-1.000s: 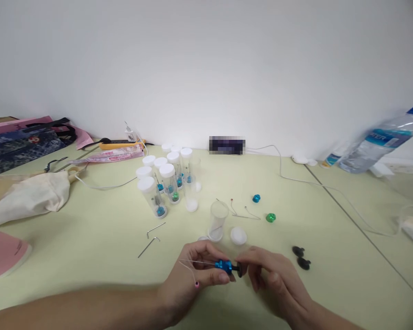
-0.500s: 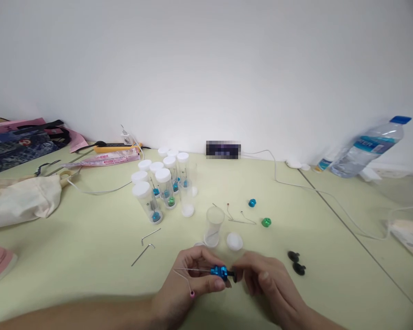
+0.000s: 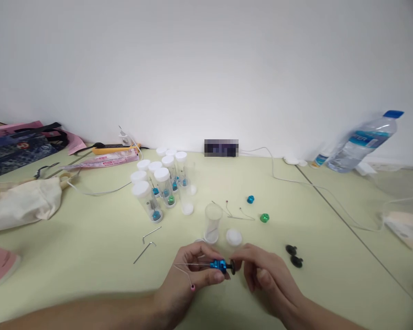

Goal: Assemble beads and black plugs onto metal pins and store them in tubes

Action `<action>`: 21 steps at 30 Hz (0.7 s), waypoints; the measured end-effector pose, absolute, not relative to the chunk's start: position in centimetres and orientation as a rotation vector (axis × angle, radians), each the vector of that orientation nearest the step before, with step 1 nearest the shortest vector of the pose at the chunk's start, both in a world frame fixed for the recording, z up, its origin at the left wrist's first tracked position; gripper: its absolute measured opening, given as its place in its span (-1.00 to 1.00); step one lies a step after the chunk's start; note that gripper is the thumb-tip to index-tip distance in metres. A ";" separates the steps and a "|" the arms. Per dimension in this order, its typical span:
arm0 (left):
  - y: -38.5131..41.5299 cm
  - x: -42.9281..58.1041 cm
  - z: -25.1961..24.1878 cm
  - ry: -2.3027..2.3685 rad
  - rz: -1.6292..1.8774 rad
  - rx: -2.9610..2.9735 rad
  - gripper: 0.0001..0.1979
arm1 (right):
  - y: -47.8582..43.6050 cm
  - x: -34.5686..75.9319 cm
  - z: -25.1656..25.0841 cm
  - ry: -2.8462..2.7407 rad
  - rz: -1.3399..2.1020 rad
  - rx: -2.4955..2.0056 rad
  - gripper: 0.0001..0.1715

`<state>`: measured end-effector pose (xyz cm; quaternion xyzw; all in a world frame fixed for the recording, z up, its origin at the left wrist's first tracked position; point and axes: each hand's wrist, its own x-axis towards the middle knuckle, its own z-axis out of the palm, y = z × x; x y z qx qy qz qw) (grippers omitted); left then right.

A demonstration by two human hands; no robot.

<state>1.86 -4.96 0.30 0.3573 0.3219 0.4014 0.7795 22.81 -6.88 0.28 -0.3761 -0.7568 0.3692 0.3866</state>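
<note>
The blue fitting (image 3: 218, 266) is pinched between thumb and fingers of the left hand (image 3: 181, 282); the right hand (image 3: 273, 277) curls at its black end, whether gripping I cannot tell. Beyond stands a clear tube (image 3: 213, 220), a white cap (image 3: 234, 237) beside it; rightward lie black discs (image 3: 296, 261) and a green fitting (image 3: 265, 218).

The pale green counter (image 3: 99, 256) carries white-capped tubes (image 3: 164, 187), an open clear tube (image 3: 212, 223) beside a white cap (image 3: 234, 237), two hex keys (image 3: 142, 253), thin wires (image 3: 241, 217), a blue knob (image 3: 250, 199), a green knob (image 3: 265, 217), two black discs (image 3: 296, 261), a water bottle (image 3: 363, 143) and, at far right, perhaps a packet (image 3: 406, 229).
</note>
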 end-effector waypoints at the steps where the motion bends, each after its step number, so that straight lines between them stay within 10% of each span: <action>1: -4.9 1.9 0.3 0.691 0.878 0.772 -0.79 | -6.9 22.8 0.3 -1.959 0.937 -0.959 -0.45; 21: -5.0 1.8 0.3 0.703 0.862 0.787 -0.80 | -6.8 22.7 0.4 -2.012 0.932 -0.983 -0.44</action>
